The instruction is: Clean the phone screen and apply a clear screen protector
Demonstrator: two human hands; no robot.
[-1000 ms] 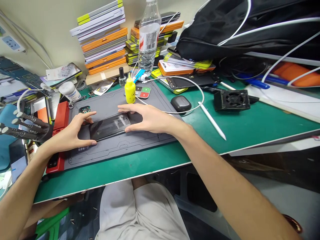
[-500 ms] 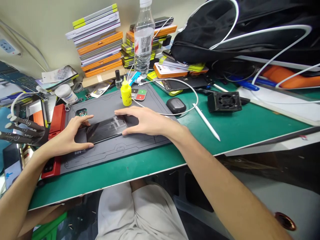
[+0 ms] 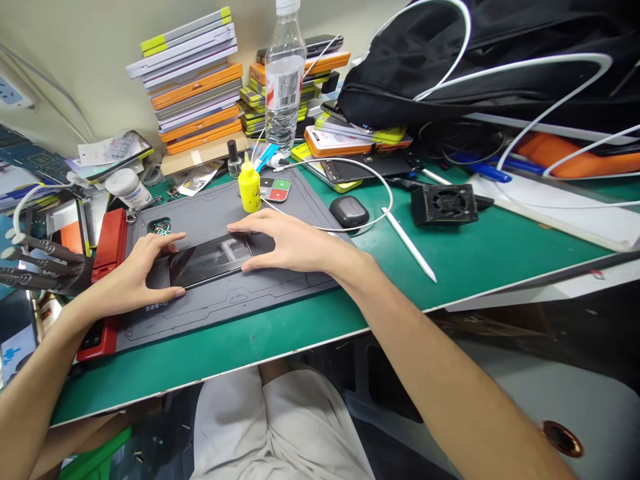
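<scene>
A dark-screened smartphone (image 3: 210, 261) lies face up on the grey work mat (image 3: 280, 293), with reflections on its glass. My left hand (image 3: 136, 272) grips its left end, thumb at the near corner and fingers at the far one. At the other end, my right hand (image 3: 300, 245) holds the phone between thumb and fingers in the same way. Just beyond the left fingertips sits a small cutout with tiny parts (image 3: 161, 227). A yellow squeeze bottle (image 3: 249, 188) stands upright on the mat behind the phone.
Left of the mat are a red clamp-like holder (image 3: 110, 247), a white jar (image 3: 128, 189) and a dark rack of tools (image 3: 47, 263). Stacked boxes (image 3: 197, 100) and a water bottle (image 3: 285, 80) stand behind. A black earbud case (image 3: 349, 211), white stylus (image 3: 410, 247) and small fan (image 3: 444, 204) lie right.
The whole view has shifted slightly left. Both hands keep the same hold on the phone, which stays in place on the mat; the reflections on its screen have changed a little.
</scene>
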